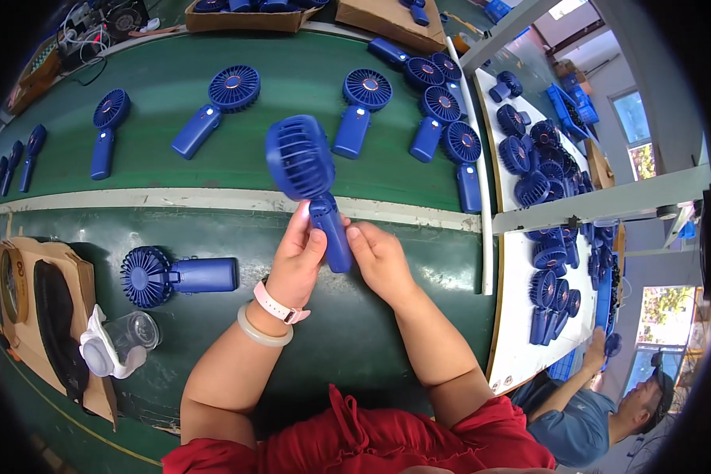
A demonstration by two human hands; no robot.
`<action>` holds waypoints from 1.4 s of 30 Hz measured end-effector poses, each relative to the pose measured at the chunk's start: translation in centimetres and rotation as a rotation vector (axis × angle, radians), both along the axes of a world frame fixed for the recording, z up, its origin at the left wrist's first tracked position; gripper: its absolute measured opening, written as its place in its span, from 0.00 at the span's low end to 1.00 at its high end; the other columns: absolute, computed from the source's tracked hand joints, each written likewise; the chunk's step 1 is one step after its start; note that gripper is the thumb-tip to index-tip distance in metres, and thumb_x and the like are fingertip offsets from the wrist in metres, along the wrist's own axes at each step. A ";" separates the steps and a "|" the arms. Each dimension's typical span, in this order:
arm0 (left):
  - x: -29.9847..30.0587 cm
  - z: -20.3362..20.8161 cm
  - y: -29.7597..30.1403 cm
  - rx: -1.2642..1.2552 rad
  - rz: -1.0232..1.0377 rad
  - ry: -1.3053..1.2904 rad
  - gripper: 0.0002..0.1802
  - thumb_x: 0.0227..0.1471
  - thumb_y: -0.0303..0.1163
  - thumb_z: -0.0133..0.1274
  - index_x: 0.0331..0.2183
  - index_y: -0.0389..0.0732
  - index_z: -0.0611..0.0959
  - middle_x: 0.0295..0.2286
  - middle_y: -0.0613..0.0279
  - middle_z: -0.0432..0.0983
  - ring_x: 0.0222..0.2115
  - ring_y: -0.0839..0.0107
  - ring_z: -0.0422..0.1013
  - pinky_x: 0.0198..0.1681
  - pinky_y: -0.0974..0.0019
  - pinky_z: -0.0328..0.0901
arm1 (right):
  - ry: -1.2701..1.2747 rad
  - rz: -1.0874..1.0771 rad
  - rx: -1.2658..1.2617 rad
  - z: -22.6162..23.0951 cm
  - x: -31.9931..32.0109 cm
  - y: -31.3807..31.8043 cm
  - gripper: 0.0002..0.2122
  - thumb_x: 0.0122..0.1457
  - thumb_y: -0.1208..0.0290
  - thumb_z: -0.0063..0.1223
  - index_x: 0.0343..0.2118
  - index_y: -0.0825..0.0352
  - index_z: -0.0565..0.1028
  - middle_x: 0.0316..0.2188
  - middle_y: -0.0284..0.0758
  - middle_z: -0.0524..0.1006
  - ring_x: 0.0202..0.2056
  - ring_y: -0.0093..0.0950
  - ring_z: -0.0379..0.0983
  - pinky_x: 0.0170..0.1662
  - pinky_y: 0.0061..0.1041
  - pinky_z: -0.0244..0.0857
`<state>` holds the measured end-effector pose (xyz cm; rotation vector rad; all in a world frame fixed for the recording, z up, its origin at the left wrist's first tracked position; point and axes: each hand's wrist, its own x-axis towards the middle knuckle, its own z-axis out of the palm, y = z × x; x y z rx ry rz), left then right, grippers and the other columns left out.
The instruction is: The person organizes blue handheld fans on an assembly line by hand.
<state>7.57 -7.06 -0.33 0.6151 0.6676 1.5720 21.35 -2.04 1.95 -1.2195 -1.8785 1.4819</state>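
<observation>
Between my two hands a blue handheld fan (301, 156) stands with its round caged head up and tilted a little left. My left hand (299, 246) closes on the left side of its handle, thumb in front. On the handle's other side my right hand (378, 257) grips it with thumb and fingers. Left of my hands, another blue fan (204, 274) lies on the green bench (292, 387), its head pointing left. Just beyond the held fan, a row of fans, one of them a blue fan (352, 130), lies on the green conveyor belt (292, 51).
At the left, a cardboard box (83, 288) stands near a clear plastic cup (138, 328) in a white holder. A white rail (487, 237) borders the right side, with a white table (521, 300) full of fans beyond it. A co-worker (581, 411) in blue sits there.
</observation>
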 end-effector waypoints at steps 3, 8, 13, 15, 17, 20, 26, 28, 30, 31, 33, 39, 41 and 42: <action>0.1 0.0 0.0 0.030 0.032 0.016 0.26 0.56 0.37 0.46 0.54 0.39 0.60 0.44 0.58 0.68 0.45 0.70 0.65 0.49 0.67 0.59 | -0.034 -0.098 0.330 -0.3 -0.5 0.0 0.13 0.61 0.63 0.39 0.34 0.69 0.71 0.23 0.39 0.75 0.24 0.35 0.73 0.31 0.30 0.66; 0.1 -0.2 -0.1 0.014 0.011 -0.025 0.25 0.56 0.34 0.45 0.53 0.38 0.61 0.44 0.58 0.68 0.45 0.71 0.66 0.49 0.68 0.60 | 0.066 -0.200 0.314 0.3 -0.5 -0.5 0.07 0.58 0.69 0.43 0.29 0.68 0.70 0.21 0.41 0.75 0.25 0.38 0.73 0.28 0.28 0.65; 0.4 -0.2 0.1 -0.004 0.035 0.004 0.23 0.56 0.31 0.45 0.52 0.39 0.62 0.46 0.57 0.67 0.44 0.71 0.66 0.48 0.67 0.61 | -0.087 0.024 0.448 0.5 -0.3 -0.6 0.07 0.54 0.69 0.49 0.26 0.66 0.66 0.18 0.39 0.73 0.20 0.40 0.71 0.23 0.32 0.63; 0.1 -0.1 0.0 -0.008 -0.004 0.003 0.26 0.55 0.33 0.47 0.53 0.41 0.60 0.48 0.53 0.63 0.50 0.63 0.61 0.53 0.59 0.57 | -0.111 0.059 0.564 0.3 -0.4 -0.5 0.08 0.55 0.68 0.48 0.26 0.66 0.64 0.18 0.41 0.72 0.21 0.43 0.69 0.23 0.36 0.61; 0.1 0.1 0.0 -0.051 0.012 -0.001 0.26 0.54 0.33 0.47 0.53 0.42 0.59 0.47 0.53 0.64 0.48 0.62 0.62 0.52 0.59 0.58 | -0.092 -0.010 0.511 0.1 -0.6 -0.4 0.08 0.55 0.68 0.47 0.26 0.66 0.64 0.18 0.41 0.72 0.22 0.44 0.70 0.24 0.36 0.61; -0.1 0.4 0.1 -0.112 0.062 -0.156 0.28 0.54 0.30 0.47 0.54 0.47 0.57 0.46 0.55 0.67 0.44 0.65 0.67 0.45 0.60 0.64 | -0.058 -0.121 0.259 -0.4 0.0 0.6 0.08 0.58 0.68 0.44 0.26 0.66 0.65 0.19 0.42 0.71 0.23 0.43 0.69 0.24 0.35 0.61; -0.3 0.4 -0.1 -0.124 0.168 -0.079 0.31 0.53 0.35 0.50 0.54 0.44 0.56 0.44 0.55 0.66 0.43 0.62 0.66 0.44 0.59 0.65 | -0.252 0.196 0.446 1.3 -0.2 -0.1 0.15 0.44 0.60 0.60 0.23 0.63 0.65 0.16 0.35 0.70 0.20 0.35 0.69 0.22 0.30 0.61; -0.3 0.8 0.0 -0.167 0.176 -0.119 0.30 0.52 0.32 0.51 0.53 0.43 0.57 0.40 0.58 0.68 0.39 0.66 0.68 0.41 0.63 0.67 | -0.295 0.243 0.578 1.1 -0.5 -0.4 0.17 0.42 0.58 0.62 0.23 0.62 0.65 0.17 0.36 0.70 0.20 0.37 0.69 0.22 0.32 0.61; -0.4 1.1 0.0 -0.212 0.185 -0.162 0.29 0.51 0.29 0.52 0.52 0.42 0.58 0.37 0.61 0.70 0.36 0.69 0.69 0.37 0.66 0.68 | -0.268 0.276 0.634 0.9 -0.4 -0.4 0.17 0.43 0.58 0.61 0.23 0.63 0.65 0.17 0.36 0.70 0.21 0.37 0.69 0.23 0.32 0.61; -0.5 1.1 0.1 -0.208 0.156 -0.120 0.28 0.51 0.31 0.53 0.51 0.41 0.60 0.34 0.63 0.69 0.33 0.72 0.69 0.35 0.68 0.68 | -0.239 0.308 0.691 0.9 -0.4 -0.3 0.16 0.43 0.59 0.60 0.23 0.63 0.65 0.18 0.36 0.70 0.22 0.38 0.70 0.23 0.32 0.62; -0.9 1.0 0.0 -0.211 0.133 -0.075 0.27 0.51 0.32 0.53 0.50 0.41 0.62 0.31 0.65 0.68 0.30 0.74 0.69 0.32 0.69 0.68 | -0.172 0.383 0.643 1.2 -0.4 -0.2 0.15 0.44 0.60 0.59 0.22 0.64 0.65 0.18 0.37 0.70 0.22 0.39 0.69 0.24 0.33 0.62; -1.2 0.4 0.0 -0.198 0.005 -0.176 0.24 0.52 0.39 0.52 0.48 0.41 0.65 0.29 0.66 0.67 0.28 0.76 0.68 0.31 0.70 0.67 | 0.227 0.355 0.006 0.5 0.2 -0.2 0.15 0.58 0.63 0.45 0.19 0.66 0.64 0.16 0.32 0.66 0.20 0.28 0.65 0.25 0.26 0.59; -0.9 0.7 -0.2 -0.200 -0.028 -0.153 0.26 0.52 0.42 0.51 0.48 0.41 0.65 0.31 0.66 0.67 0.28 0.75 0.68 0.31 0.70 0.67 | 0.453 0.223 -0.181 -0.1 0.3 -0.3 0.17 0.62 0.61 0.38 0.19 0.66 0.63 0.15 0.31 0.64 0.20 0.23 0.62 0.25 0.22 0.57; -0.9 0.9 -0.2 -0.187 -0.091 -0.241 0.26 0.52 0.44 0.51 0.48 0.42 0.65 0.32 0.66 0.67 0.28 0.76 0.68 0.31 0.70 0.67 | 0.528 0.166 -0.222 -0.3 0.3 -0.1 0.17 0.62 0.61 0.37 0.20 0.66 0.63 0.15 0.32 0.64 0.19 0.23 0.62 0.24 0.21 0.57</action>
